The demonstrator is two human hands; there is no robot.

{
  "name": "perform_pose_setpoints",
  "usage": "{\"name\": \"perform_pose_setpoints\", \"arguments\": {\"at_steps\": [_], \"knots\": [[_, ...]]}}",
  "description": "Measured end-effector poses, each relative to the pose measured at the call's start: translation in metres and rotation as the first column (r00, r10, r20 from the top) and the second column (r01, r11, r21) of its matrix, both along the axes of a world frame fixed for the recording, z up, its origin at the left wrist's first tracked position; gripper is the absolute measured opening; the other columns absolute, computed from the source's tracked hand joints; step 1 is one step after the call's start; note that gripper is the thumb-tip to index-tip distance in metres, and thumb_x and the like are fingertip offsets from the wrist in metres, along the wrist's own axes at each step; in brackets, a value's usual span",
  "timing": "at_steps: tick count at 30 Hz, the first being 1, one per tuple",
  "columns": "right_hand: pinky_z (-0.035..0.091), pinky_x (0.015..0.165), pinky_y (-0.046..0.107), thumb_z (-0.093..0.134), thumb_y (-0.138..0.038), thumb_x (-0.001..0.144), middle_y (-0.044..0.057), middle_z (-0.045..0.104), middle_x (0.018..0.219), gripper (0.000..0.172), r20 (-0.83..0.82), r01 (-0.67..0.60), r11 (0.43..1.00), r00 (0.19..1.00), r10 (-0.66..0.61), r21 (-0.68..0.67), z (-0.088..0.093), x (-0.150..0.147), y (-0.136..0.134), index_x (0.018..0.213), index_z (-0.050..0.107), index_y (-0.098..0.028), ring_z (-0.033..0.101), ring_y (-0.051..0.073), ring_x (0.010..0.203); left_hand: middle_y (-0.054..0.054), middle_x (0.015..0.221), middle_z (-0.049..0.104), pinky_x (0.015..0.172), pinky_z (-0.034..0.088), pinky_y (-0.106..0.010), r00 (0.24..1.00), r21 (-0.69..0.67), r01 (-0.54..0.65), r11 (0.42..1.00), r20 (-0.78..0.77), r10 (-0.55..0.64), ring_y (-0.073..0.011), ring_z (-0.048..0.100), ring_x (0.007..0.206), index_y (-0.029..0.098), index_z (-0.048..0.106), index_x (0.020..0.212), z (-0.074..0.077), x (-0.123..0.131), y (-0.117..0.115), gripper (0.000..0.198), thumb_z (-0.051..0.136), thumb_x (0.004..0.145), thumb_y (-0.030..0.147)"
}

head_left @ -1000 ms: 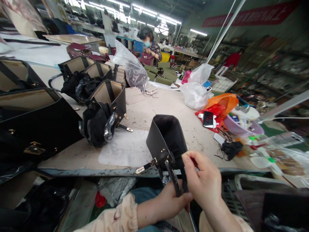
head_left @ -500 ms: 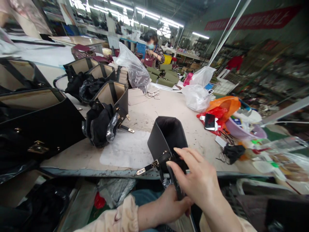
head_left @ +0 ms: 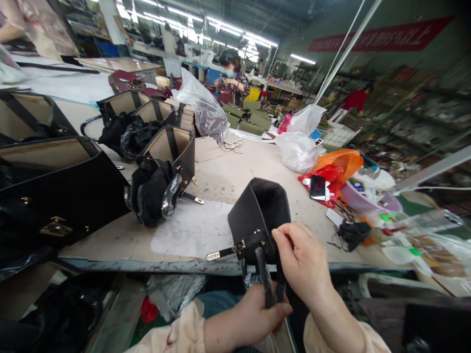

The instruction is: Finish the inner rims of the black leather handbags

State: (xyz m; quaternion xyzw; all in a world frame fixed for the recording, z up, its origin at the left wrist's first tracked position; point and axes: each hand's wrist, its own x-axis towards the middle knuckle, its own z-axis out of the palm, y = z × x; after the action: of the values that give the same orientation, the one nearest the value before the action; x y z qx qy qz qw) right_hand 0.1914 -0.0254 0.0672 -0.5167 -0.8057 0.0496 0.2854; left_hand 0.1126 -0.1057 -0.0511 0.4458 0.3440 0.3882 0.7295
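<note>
You hold a black handbag (head_left: 245, 211) at the near edge of a worktable (head_left: 217, 181), just right of the white sheet (head_left: 187, 233), its mouth showing a dark lining. Your left hand (head_left: 257, 309), below and to the right of the sheet, is curled around the bag's plastic-wrapped handles (head_left: 263, 274). Your right hand (head_left: 305, 257), farther right of the sheet, brings thumb and forefinger together in a pinch on the bag's near rim. A buckled strap (head_left: 228, 251) with a metal tip extends toward the sheet's near right corner. At the sheet's left, a tan-lined bag (head_left: 189, 162) stands with dark fabric (head_left: 149, 196) bunched in front of it; farther left is a larger black bag (head_left: 91, 181). Well right of the sheet, a phone (head_left: 317, 188) rests against red plastic (head_left: 333, 171). Far beyond the sheet, a masked co-worker (head_left: 241, 88) handles a maroon item (head_left: 225, 95) behind olive-green pieces (head_left: 255, 120).
</note>
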Motion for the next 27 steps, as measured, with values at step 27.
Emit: {"name": "perform_pose_setpoints", "arguments": {"at_steps": [27], "knots": [[0.038, 0.059, 0.025, 0.062, -0.031, 0.079, -0.003, 0.057, 0.070, 0.016, 0.109, -0.175, 0.929, 0.969, 0.221, -0.326, 0.026, -0.006, 0.009, 0.068, 0.056, -0.021, 0.053, 0.011, 0.065, 0.003, 0.066, 0.049, 0.054, 0.033, -0.021, 0.974, -0.006, 0.050, 0.999, -0.221, -0.050, -0.0097, 0.043, 0.059, 0.014, 0.055, 0.085, 0.008, -0.035, -0.010, 0.024, 0.053, 0.082, 0.038]]}}
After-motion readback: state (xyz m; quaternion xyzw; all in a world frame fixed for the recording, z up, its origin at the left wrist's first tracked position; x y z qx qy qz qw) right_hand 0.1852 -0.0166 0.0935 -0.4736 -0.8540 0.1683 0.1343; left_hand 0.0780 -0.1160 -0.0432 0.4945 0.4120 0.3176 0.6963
